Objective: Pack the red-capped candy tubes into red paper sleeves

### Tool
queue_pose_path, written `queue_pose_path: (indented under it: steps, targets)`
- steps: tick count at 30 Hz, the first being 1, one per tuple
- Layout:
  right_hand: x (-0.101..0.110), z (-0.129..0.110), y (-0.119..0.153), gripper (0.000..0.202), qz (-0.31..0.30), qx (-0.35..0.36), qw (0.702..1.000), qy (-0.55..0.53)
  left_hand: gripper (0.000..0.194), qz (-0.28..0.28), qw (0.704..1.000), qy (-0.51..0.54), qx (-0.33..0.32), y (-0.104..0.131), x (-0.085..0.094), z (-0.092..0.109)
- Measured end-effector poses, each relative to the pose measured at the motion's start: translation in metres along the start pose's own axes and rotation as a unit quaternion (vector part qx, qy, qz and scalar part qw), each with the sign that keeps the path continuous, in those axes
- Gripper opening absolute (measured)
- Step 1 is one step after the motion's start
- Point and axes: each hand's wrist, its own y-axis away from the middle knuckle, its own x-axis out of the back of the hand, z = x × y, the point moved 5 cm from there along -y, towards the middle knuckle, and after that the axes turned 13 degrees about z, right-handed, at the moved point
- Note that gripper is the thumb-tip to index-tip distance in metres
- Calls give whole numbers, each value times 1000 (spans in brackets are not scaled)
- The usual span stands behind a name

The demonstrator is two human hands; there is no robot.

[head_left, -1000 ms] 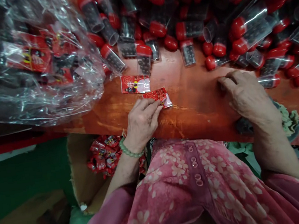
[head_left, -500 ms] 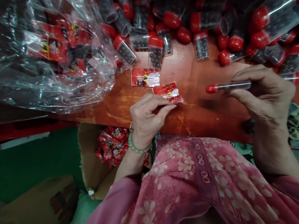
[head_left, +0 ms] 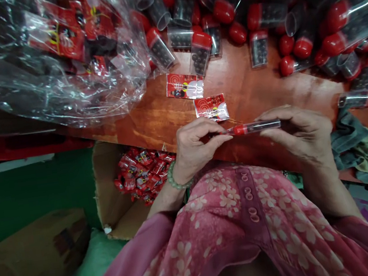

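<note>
My right hand (head_left: 301, 133) pinches a slim clear bottle (head_left: 262, 125) with a red cap, lying level and pointing left. Between the thumb and fingertips of my left hand (head_left: 200, 140) is a thin plastic sleeve (head_left: 226, 131), seen nearly edge-on. The bottle's red cap meets the sleeve; how far it goes in, I cannot tell. Just beyond my left hand, a red printed sleeve (head_left: 212, 108) lies flat on the table, with another printed sleeve (head_left: 184, 85) behind it.
Many red-capped bottles of dark beads (head_left: 201, 53) cover the far side of the wooden table (head_left: 154, 119). A clear plastic bag (head_left: 97, 104) with red packets lies at left. Below the edge, a cardboard box (head_left: 103, 186) holds red wrappers (head_left: 144, 171). Cloths (head_left: 367, 149) lie at right.
My right hand has moved left with the bottle, bringing its cap to my left hand's sleeve. My left hand has shifted slightly right. The view has shifted a little.
</note>
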Motion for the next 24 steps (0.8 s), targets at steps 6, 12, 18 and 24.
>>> queue_pose_path:
  steps: [6, 12, 18, 24]
  targets:
    - [-5, -15, -5, 14, -75, 44, 995, 57, 20, -29, 1000, -9, -6, 6, -2, -4]
    - [-9, -7, -6, 11, -127, 0, 991, 31, 13, -70, 997, 23, 10, 13, -5, -8]
    - [-16, -9, -6, 9, -152, -6, 988, 30, 17, -71, 994, 62, 62, 17, -12, -16]
    - [-23, 9, 3, 12, -55, -138, 987, -65, 26, -106, 978, 76, 162, 16, -9, -19]
